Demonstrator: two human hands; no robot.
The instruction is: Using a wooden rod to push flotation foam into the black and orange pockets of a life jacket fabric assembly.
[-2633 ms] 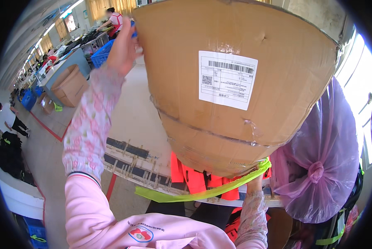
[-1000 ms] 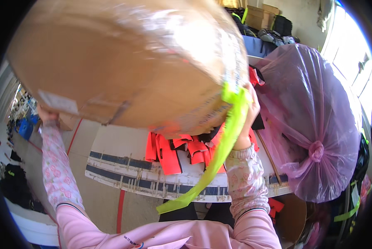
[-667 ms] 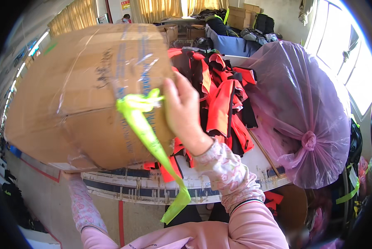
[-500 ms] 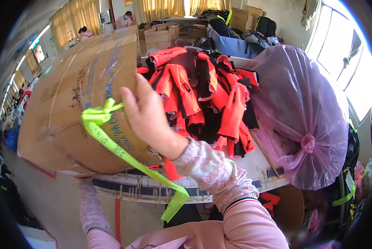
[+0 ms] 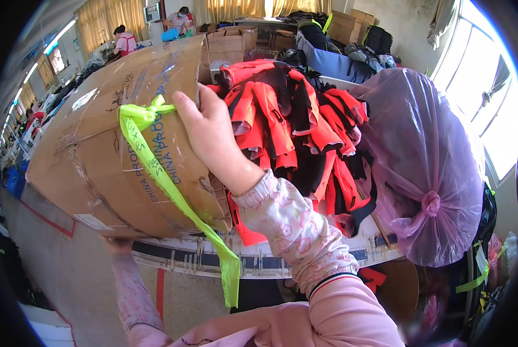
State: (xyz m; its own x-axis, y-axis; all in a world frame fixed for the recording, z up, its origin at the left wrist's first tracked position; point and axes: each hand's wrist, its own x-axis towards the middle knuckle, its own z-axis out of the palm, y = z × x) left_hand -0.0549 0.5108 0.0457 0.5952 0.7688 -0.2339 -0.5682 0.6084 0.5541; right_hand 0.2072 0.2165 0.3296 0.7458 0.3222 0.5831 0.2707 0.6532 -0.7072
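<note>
holding a tilted carton beside a heap of garments

from my remote station, through the head camera, i view a large brown cardboard carton (image 5: 85, 153) tilted on its side, left of centre, its mouth turned right toward a heap of orange-and-black garments (image 5: 270, 118) on a white table (image 5: 270, 263). my right hand (image 5: 215, 136) is at the carton's rim: the thumb lies on the outer wall and the other fingers pass over the edge, closed on the board, their tips hidden. my left hand (image 5: 118, 246) is under the carton's lower edge, mostly covered; i cannot tell how far its fingers are spread. a yellow-green strip (image 5: 181, 200), knotted near the rim, hangs across the carton and past the table's front edge. right of the heap is a translucent purple bag (image 5: 438, 150), tied in a knot. whether the carton touches the table, i cannot tell.
</note>
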